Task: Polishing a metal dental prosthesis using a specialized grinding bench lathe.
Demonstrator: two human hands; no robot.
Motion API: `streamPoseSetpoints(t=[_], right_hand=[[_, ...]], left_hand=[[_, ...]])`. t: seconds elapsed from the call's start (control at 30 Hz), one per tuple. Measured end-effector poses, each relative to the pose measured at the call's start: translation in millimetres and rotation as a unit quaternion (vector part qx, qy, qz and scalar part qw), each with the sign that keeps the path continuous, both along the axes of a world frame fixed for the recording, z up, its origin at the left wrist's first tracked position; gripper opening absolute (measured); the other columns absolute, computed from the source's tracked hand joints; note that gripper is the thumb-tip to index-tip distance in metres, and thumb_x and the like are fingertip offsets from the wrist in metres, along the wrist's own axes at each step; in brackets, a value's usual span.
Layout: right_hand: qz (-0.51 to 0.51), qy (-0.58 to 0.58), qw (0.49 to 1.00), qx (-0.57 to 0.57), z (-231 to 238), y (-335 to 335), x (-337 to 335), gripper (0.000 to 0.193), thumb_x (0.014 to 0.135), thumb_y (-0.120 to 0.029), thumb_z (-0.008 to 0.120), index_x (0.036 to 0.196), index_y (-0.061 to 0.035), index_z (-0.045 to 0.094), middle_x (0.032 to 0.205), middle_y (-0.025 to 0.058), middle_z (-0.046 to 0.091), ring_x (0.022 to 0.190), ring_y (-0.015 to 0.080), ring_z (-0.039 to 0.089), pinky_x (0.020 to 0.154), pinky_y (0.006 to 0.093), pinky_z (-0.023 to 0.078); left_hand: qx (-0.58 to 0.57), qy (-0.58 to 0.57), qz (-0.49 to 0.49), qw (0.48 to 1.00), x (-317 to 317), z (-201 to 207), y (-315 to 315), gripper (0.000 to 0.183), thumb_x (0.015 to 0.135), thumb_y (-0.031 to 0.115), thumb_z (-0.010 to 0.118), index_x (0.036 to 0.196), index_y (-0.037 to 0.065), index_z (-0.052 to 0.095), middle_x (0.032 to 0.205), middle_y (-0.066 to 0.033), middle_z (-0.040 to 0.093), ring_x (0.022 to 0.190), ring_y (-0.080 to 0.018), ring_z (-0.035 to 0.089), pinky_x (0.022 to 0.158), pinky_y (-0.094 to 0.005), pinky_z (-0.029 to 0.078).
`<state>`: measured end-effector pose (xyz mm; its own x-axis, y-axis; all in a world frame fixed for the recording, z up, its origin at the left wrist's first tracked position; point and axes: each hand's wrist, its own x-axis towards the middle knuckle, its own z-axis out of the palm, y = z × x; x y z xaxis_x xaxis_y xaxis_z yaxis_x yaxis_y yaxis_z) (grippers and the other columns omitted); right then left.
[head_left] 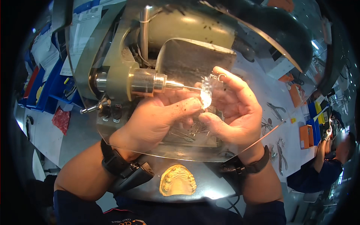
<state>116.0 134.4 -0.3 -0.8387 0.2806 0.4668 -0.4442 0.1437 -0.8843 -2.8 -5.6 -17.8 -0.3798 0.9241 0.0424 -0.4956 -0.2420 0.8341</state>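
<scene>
Between both hands is a shiny metal partial denture framework (206, 98), with a looped clasp at its upper right end. My left hand (157, 118) pinches its lower left edge with thumb and fingers. My right hand (240, 112) holds the other side, the thumb low and a fingertip up by the clasp. A thin rotary bur (191, 87) sticks out from the chuck of a bench lathe (146, 81) and meets the framework's upper part, as far as the glare shows. A yellow dental cast (178, 180) lies on the dark ledge near my body.
A clear shield (187, 156) spans above my hands, its edge crossing my wrists. Several loose burs (191, 131) lie in the tray beneath. Pliers (281, 157) rest on the right bench; blue bins (48, 88) stand left. Another person (324, 168) sits far right.
</scene>
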Motion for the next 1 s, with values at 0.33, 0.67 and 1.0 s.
streamPoseSetpoints(t=[0.33, 0.67, 1.0], right_hand=[[-0.003, 0.027, 0.999, 0.020, -0.8, -2.1, -7.0, 0.063, 0.078, 0.005, 0.066, 0.134, 0.0024, 0.037, 0.116, 0.0144, 0.058, 0.106, 0.0210, 0.059, 0.092, 0.0332, 0.047], [0.014, 0.028, 0.999, 0.016, -2.6, 0.1, -0.9, 0.064, 0.078, 0.005, 0.066, 0.134, 0.0018, 0.037, 0.119, 0.0148, 0.056, 0.109, 0.0228, 0.058, 0.096, 0.0350, 0.045], [0.016, 0.018, 1.000, 0.020, 0.3, -1.3, -2.4, 0.066, 0.079, 0.007, 0.064, 0.138, 0.0033, 0.034, 0.119, 0.0154, 0.057, 0.105, 0.0210, 0.059, 0.093, 0.0337, 0.046]], left_hand=[[-0.008, 0.011, 0.067, 0.998, 2.3, 1.5, 3.3, 0.016, 0.090, 0.007, 0.056, 0.105, 0.002, 0.063, 0.090, -0.0033, 0.064, 0.070, -0.0071, 0.056, 0.063, -0.0197, 0.046], [-0.038, 0.024, 0.030, 0.999, 2.1, 1.2, 3.1, 0.019, 0.089, 0.008, 0.058, 0.106, 0.000, 0.062, 0.089, -0.0027, 0.063, 0.070, -0.0061, 0.056, 0.064, -0.0192, 0.046], [-0.018, -0.002, 0.016, 1.000, 0.4, 3.4, 1.4, 0.019, 0.091, 0.008, 0.056, 0.107, 0.000, 0.062, 0.089, -0.0044, 0.064, 0.071, -0.0077, 0.057, 0.065, -0.0200, 0.047]])
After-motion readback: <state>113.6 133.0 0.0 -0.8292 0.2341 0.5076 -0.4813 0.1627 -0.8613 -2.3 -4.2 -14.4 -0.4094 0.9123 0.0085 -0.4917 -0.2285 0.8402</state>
